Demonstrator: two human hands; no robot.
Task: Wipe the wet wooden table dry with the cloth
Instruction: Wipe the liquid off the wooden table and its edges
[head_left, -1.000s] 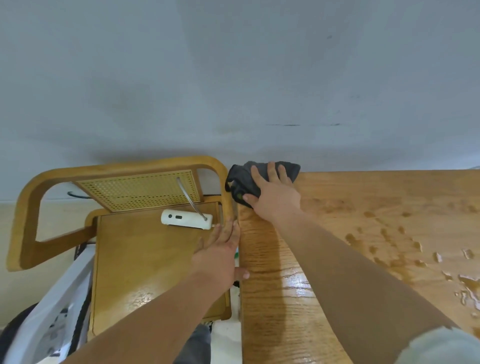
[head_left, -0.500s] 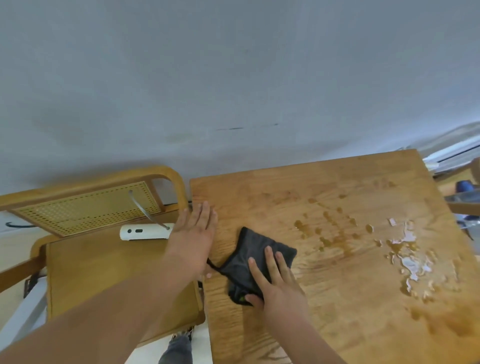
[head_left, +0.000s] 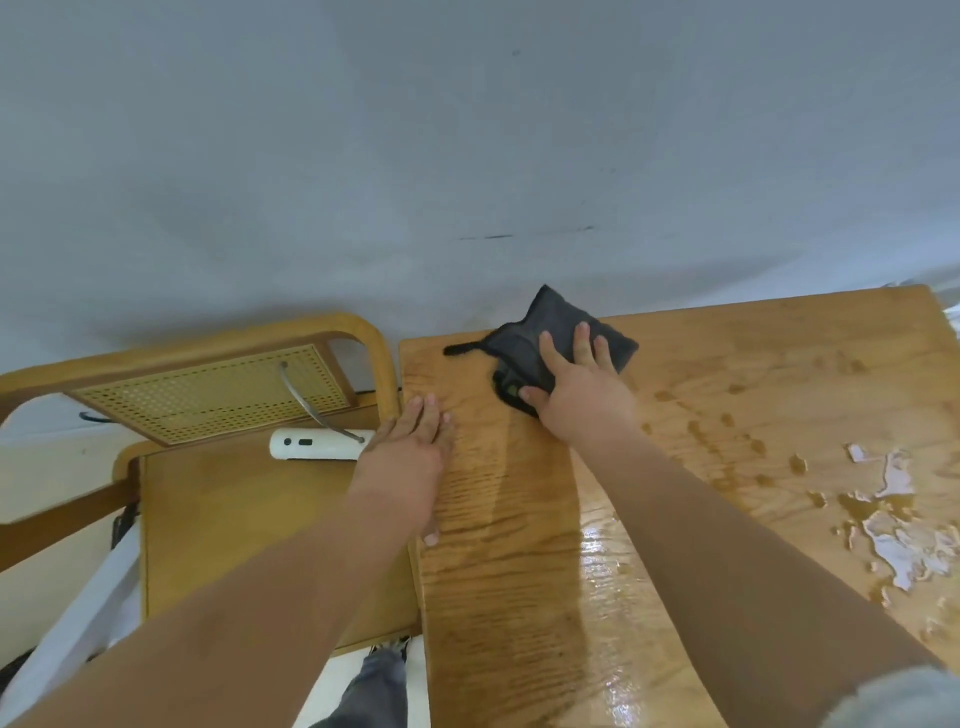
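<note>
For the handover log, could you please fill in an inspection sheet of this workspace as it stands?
Surface: wooden table wet; puddles at right, droplets mid-right, glossy streak near the front.
Job's things: dark cloth at the table's far left corner, one tip past the far edge.
Clutter: white device on the seat of the wooden chair, a metal rod attached.
Grippers: right hand presses flat on the cloth; left hand rests flat on the table's left edge.
Cables: thin dark cord behind the chair; purpose unclear.
Surroundings: the chair, cane-backed, stands left of the table; grey wall behind.
</note>
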